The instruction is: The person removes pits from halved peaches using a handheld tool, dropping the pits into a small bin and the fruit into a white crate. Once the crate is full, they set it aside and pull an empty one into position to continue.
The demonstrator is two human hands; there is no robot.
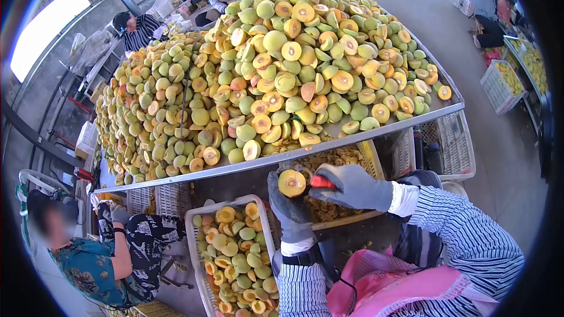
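Note:
My left hand (288, 214), in a grey glove, is closed around a halved peach (292, 183), its yellow cut face turned up and the pit area showing in the middle. Close to the fruit's right side, my gloved right hand (358, 188) grips a red-handled pitting tool (322, 182); its working end is hard to make out. Below both hands sits a crate (346, 221) of peach scraps. In front rises a big heap of halved peaches (285, 82) on a metal-edged table (376, 135).
A white crate (192, 246) of peach halves stands to my left. Further left a person (88, 258) sits beside the table. Other people work behind the heap and at the far right. A pale plastic crate (470, 152) stands under the table's right corner.

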